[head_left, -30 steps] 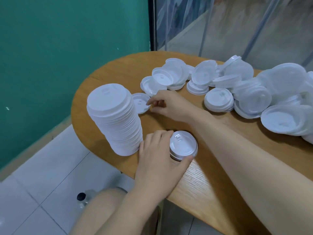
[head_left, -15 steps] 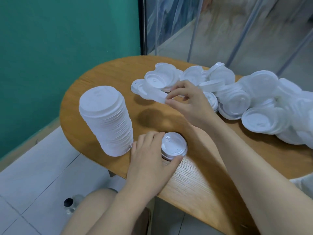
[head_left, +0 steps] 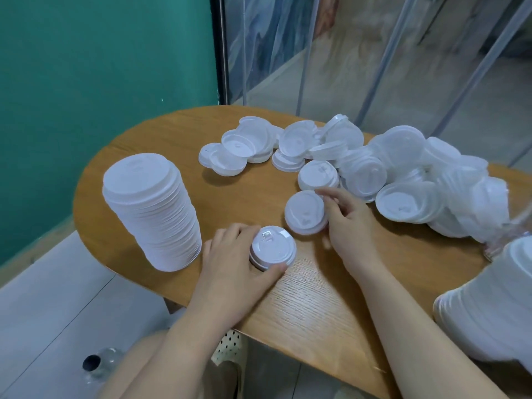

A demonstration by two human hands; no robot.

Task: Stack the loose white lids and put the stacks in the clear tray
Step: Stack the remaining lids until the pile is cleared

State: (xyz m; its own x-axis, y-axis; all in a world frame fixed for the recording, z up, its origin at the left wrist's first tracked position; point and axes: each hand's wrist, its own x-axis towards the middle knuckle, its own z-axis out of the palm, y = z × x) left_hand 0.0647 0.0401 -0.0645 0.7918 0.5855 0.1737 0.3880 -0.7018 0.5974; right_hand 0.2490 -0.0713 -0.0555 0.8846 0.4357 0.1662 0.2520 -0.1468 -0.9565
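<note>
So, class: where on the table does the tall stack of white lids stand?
In the head view the tall stack stands upright near the table's left edge, just left of the left hand, which grips a short stack.

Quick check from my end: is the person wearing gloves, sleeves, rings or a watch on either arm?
No. The left hand and right hand are both bare, with no gloves, rings or watch showing. Both forearms are uncovered as far as the frame edge, with no sleeve in view.

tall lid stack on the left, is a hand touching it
No, the tall lid stack stands alone; the left hand grips a short stack beside it.
</note>
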